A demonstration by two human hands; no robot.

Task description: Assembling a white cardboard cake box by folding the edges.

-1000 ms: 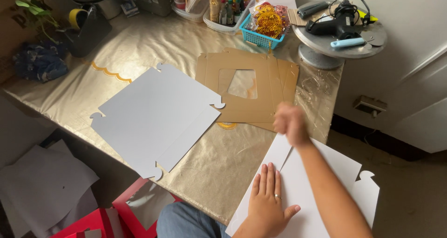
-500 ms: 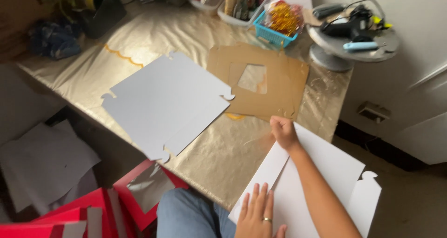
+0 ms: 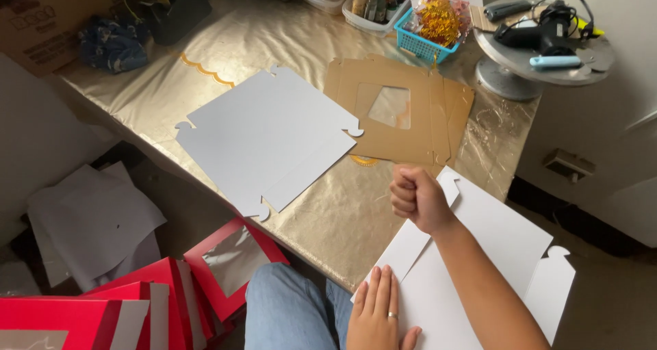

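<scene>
Hands on white die-cut card sheet (image 3: 493, 254).
Your left hand (image 3: 376, 309) presses it flat, fingers open; your right hand (image 3: 419, 199) rests fisted on its flap.

Matt white card blank (image 3: 479, 254) on a glossy, crinkled gold foil tablecloth (image 3: 328, 213); brown cardboard lid (image 3: 410, 110) with clear film.

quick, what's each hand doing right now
Left hand: open, flat on the white card sheet.
Right hand: closed in a fist on the sheet's flap.

Hands (image 3: 400, 254) on card sheet (image 3: 499, 247), seemingly
</scene>
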